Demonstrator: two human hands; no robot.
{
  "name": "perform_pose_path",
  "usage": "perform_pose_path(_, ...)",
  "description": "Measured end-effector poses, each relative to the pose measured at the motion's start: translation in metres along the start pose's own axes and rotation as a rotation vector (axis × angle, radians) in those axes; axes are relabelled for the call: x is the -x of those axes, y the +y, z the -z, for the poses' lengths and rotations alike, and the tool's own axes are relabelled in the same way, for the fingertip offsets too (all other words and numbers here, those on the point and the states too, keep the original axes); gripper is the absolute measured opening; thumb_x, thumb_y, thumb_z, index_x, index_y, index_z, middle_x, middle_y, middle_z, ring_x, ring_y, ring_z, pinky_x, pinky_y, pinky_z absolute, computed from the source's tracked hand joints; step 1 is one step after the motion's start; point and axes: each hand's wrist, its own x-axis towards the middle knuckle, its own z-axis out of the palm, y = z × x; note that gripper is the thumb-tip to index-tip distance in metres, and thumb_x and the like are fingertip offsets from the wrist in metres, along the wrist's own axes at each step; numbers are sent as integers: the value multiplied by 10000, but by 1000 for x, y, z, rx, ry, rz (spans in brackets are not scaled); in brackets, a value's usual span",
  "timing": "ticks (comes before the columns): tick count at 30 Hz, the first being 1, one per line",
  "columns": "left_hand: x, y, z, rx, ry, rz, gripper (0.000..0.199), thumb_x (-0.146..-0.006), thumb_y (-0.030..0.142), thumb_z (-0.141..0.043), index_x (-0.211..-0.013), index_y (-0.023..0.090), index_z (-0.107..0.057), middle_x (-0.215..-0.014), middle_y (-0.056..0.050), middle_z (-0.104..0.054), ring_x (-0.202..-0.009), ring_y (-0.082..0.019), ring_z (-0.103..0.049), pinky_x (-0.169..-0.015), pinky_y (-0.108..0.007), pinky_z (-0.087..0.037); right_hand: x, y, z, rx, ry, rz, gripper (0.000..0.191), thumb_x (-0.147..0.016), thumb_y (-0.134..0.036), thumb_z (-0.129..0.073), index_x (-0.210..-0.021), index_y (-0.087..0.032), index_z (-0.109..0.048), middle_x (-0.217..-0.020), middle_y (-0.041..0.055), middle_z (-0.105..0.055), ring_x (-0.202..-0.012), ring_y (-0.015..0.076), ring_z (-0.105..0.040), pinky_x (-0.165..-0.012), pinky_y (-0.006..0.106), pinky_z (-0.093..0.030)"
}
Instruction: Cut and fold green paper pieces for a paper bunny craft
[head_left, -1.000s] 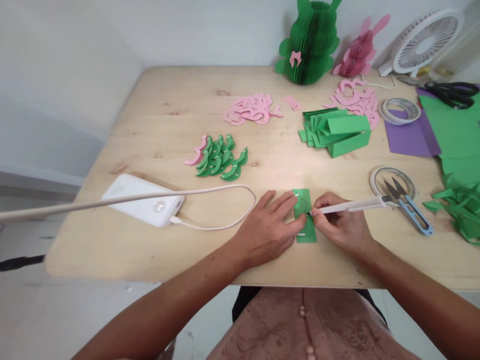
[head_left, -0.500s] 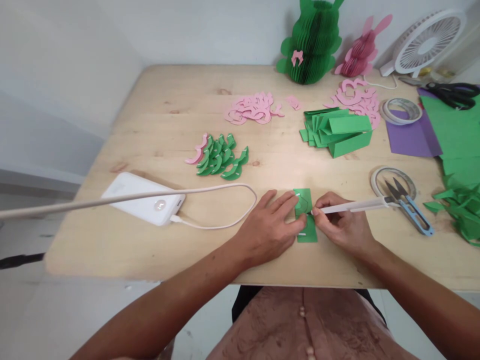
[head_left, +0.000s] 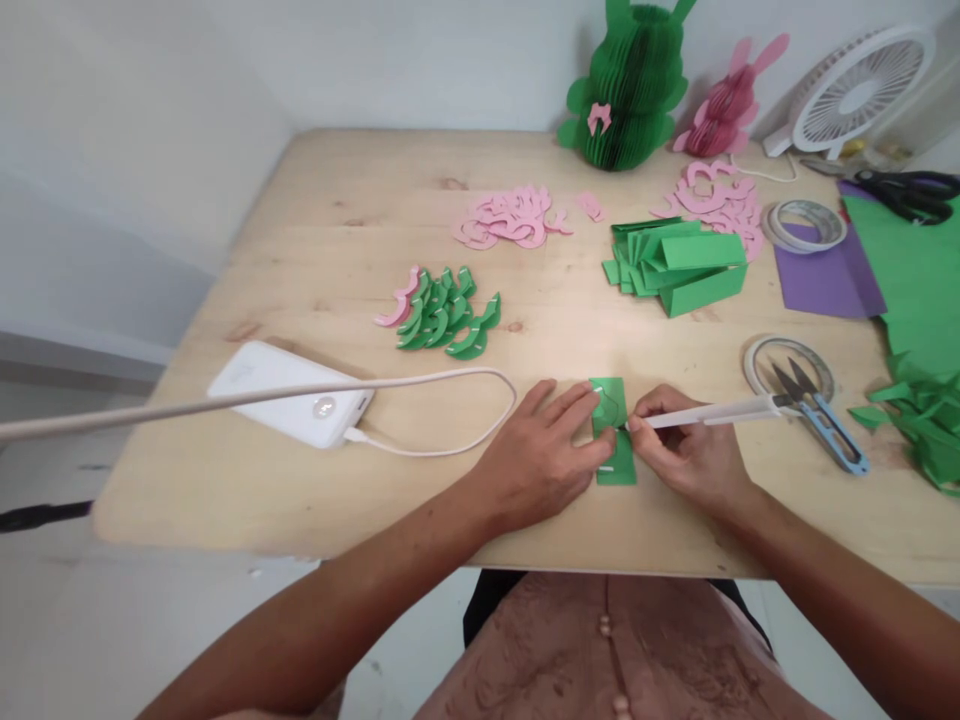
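Note:
My left hand [head_left: 551,450] lies spread on the table, its fingertips pressing down a small green paper strip [head_left: 615,465]. A curved outline shows on the upper part of the strip, beside a curved green piece with white marks under my fingers. In my right hand [head_left: 686,450] a slim white pen [head_left: 720,412] is pinched low down, its tip touching or very near the strip's right side; the exact contact is too small to tell. Right of the pen lie blue thread snips [head_left: 829,425] over a tape roll [head_left: 757,365].
Beyond my hands lie curved green pieces [head_left: 435,315], pink cut-outs [head_left: 514,220] and folded green strips [head_left: 694,262]. A white power bank [head_left: 292,395] with a cable is at left. Green scraps [head_left: 926,420] lie right. Paper figures [head_left: 637,90] and a fan [head_left: 859,95] stand behind.
The view has shifted very slightly, moving everything a little to the right. Both hands keep their places on the paper and the pen, with barely visible movement.

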Motion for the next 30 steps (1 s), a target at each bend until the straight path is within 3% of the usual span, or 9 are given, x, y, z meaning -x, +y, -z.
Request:
perform_pose_path(14,0,0,0,0,1,-3,290,-873,212,-475,-1144,193,-574,-1275,-174,-536,-1280,-290,-445,-1038,-506,-332,-1,-8,7,13,-105,-130,118,-844,-252,-520,-745,-192,-543,-589,-21,-527,-517,112,-484,-474,231,-355)
perform_pose_path(22,0,0,0,-6,5,-10,289,-876,218,-467,-1144,193,-573,-1267,-175,-537,-1280,-294,-444,-1041,-499,-332,7,-8,4,33,-21,-61,121,-863,-243,-503,-755,-202,-538,-632,-10,-571,-562,122,-524,-518,234,-398)
perform_pose_path(30,0,-1,0,-8,-5,-13,308,-862,220,-485,-1159,197,-561,-1280,-175,-530,-1283,-291,-443,-1046,-500,-330,9,-8,2,72,27,-21,102,-845,-215,-519,-749,-195,-544,-580,-35,-531,-471,90,-449,-447,215,-338)
